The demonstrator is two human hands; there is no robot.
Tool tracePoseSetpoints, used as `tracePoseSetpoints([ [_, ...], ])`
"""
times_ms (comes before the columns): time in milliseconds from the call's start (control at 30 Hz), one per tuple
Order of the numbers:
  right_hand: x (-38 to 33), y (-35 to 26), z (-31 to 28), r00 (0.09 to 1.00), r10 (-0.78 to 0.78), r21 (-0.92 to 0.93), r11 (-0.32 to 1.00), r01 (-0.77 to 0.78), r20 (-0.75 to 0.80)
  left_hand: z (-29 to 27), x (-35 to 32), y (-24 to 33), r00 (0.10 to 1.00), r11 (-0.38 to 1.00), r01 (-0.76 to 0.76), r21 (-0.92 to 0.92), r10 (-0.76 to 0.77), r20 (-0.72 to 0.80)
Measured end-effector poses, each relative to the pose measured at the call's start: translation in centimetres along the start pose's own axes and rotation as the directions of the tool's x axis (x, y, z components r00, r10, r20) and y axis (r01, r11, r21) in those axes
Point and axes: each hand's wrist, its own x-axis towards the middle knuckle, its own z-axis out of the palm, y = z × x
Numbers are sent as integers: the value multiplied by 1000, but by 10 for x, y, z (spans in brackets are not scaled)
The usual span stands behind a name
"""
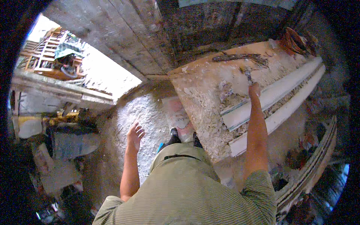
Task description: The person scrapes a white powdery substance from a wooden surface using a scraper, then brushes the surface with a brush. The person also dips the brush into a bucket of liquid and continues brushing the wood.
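Observation:
My right hand (254, 90) reaches out over a plaster-crusted workbench (202, 93) and is shut on a small metal tool (248, 76) whose tip points away from me. Just below that hand lie two long white moulding strips (277, 93) running diagonally across the bench. My left hand (135, 134) hangs free over the white, dusty floor (146, 112), fingers spread, holding nothing. A dark stick-like tool (240, 57) lies at the far side of the bench.
A sack or bag (176, 114) stands by my feet at the bench's near corner. More white mouldings (311, 165) lean at the right. Clutter and rubble (60, 150) fill the left; a bright doorway with wooden frames (48, 52) opens at upper left.

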Motion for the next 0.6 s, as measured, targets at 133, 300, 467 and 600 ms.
tracePoseSetpoints([
  [133, 3, -16, 30, 654, -647, -189, 752, 631, -392, 0, -52, -16, 995, 996, -74, -43, 71, -76],
  [300, 30, -46, 86, 713, -675, -202, 684, 701, 192, 6, -105, -34, 973, 997, -18, -77, 0, -230],
  [467, 42, -77, 86, 584, -777, -330, 501, 800, 235, -6, -132, -45, 950, 988, -82, -134, 37, -310],
  [600, -4, -100, 53, 326, -945, -757, 235, 609, -31, -29, -148, -55, 927, 984, -79, -163, 12, -376],
])
